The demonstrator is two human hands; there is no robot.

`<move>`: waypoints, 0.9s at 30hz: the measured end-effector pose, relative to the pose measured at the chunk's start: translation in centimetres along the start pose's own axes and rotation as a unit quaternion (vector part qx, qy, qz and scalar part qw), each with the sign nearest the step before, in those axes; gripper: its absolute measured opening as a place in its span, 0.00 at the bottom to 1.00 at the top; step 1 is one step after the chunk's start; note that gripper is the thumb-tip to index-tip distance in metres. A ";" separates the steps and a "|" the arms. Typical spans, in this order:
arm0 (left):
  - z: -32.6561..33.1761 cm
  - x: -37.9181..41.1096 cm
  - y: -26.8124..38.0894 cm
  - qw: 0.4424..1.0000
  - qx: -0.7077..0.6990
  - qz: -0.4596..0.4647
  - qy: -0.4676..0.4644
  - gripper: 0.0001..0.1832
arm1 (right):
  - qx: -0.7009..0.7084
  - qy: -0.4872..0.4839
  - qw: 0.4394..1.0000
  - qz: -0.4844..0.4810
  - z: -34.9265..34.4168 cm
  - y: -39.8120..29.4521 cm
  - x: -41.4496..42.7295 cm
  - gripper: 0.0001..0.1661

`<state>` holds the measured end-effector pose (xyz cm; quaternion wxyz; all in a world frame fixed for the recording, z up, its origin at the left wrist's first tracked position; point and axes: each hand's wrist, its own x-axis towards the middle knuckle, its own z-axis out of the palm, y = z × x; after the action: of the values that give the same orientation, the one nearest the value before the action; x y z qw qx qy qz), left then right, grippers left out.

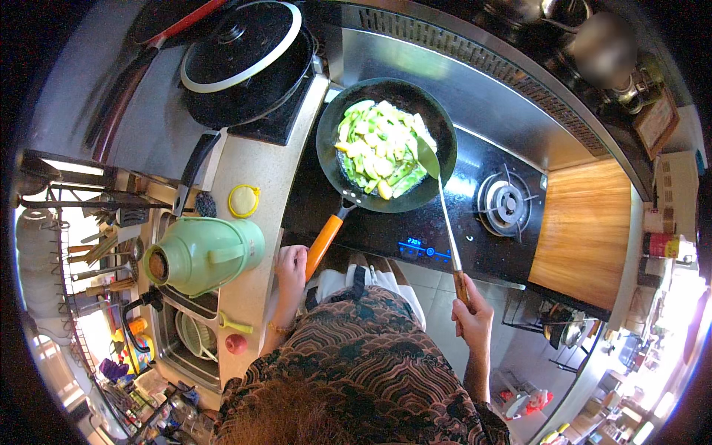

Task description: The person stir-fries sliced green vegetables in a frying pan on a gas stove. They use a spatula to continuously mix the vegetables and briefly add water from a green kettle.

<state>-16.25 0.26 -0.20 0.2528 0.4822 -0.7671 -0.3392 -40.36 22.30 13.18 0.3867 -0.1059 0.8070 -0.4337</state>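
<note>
My right hand (473,311) grips the wooden handle of a long metal wok spatula (446,217). The spatula's blade rests among chopped green vegetables (384,147) mixed with pale yellow pieces. They lie in a dark wok (442,122) on the left side of a black glass-topped gas stove (356,231). My left hand (290,264) is at the counter edge, its fingers curled right beside the end of the wok's orange handle (324,245). Whether those fingers close around the handle or only touch it is hidden.
A second burner (507,203) sits to the right, near a wooden board (584,233). On the left counter stand a green thermos jug (211,253), a yellow-rimmed round item (243,201), a peeler (236,322) and a reddish fruit (236,344). A lidded black pan (239,67) is behind, a sink (189,334) far left.
</note>
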 end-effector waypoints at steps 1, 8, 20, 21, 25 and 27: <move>-0.1 0.1 0.2 1.000 -0.003 -0.001 0.000 0.10 | 0.003 -0.006 1.000 0.003 0.0 0.0 0.0 0.29; -0.1 -0.1 0.0 1.000 -0.016 -0.005 -0.001 0.11 | -0.011 0.021 1.000 -0.014 0.3 -0.4 -0.4 0.29; 0.2 -0.2 -0.6 1.000 -0.026 0.009 -0.008 0.11 | 0.004 0.038 0.999 -0.028 1.1 1.3 -0.6 0.29; 0.2 -0.2 -0.6 1.000 -0.028 0.010 -0.009 0.11 | 0.004 0.047 0.998 -0.034 1.3 1.3 -0.7 0.29; 0.4 -0.2 -1.0 1.000 -0.015 0.013 -0.001 0.11 | 0.005 0.035 0.999 -0.028 1.2 1.2 -0.7 0.29; 0.5 -0.2 -1.2 1.000 -0.008 0.015 0.002 0.11 | 0.009 0.023 1.000 -0.017 1.3 1.0 -0.6 0.29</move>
<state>-15.82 0.26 -1.44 0.2634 0.4696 -0.7708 -0.3405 -38.85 22.48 12.30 0.3615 -0.1061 0.8098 -0.4497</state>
